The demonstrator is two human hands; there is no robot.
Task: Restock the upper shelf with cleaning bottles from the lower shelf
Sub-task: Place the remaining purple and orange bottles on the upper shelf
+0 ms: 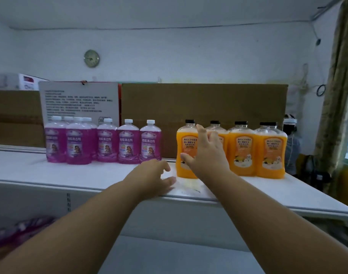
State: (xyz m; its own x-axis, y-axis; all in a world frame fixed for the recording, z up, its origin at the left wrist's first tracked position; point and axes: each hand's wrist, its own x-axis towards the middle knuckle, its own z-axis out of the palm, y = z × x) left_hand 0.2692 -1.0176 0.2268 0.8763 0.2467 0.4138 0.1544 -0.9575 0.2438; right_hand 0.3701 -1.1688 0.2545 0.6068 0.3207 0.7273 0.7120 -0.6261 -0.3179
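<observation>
Along the back of the upper shelf (50, 171), toward its left end, stands a cluster of purple bottles (102, 141) with white caps, all upright, their long axes vertical, packed two deep at the far left and thinning to a single row of three toward the middle. Between that group and the next lies a bare stretch of shelf top, and here the left hand (155, 175) rests near the front edge, fingers loosely extended on the surface and holding nothing. Just right of it stands the leftmost orange bottle (186, 153), black-capped and upright, at the head of a row of four orange bottles (254, 153) running toward the right end of the shelf. The right hand (204, 153) is spread in front of the first two, fingers fanned up toward their shoulders; it appears to touch or nearly touch them, but contact cannot be told for certain, and it grips nothing. The right hand is thus the nearer to the orange row, the left to the gap. Open room for another bottle lies in that gap and along the whole front strip of the shelf; cardboard (204, 103) closes off the back. Below the left forearm, blurred purple shapes (21, 230) on the lower shelf are probably the remaining stock.
</observation>
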